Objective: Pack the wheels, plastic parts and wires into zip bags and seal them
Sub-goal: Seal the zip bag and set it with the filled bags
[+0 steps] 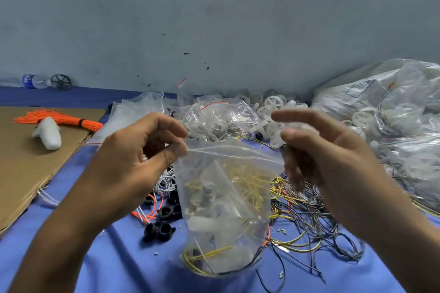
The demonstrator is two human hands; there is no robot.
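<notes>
Zip bag in left hand, wires behind

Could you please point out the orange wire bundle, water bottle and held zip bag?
orange wire bundle [69,118]: head view, middle strands.
water bottle [31,81]: head view, blue label.
zip bag [226,197]: head view, front wall.

Nothing is legible: the water bottle's blue label and the large bag's print are blurred.

Blue table, cardboard sheet, loose wires, white wheels, black parts
</notes>
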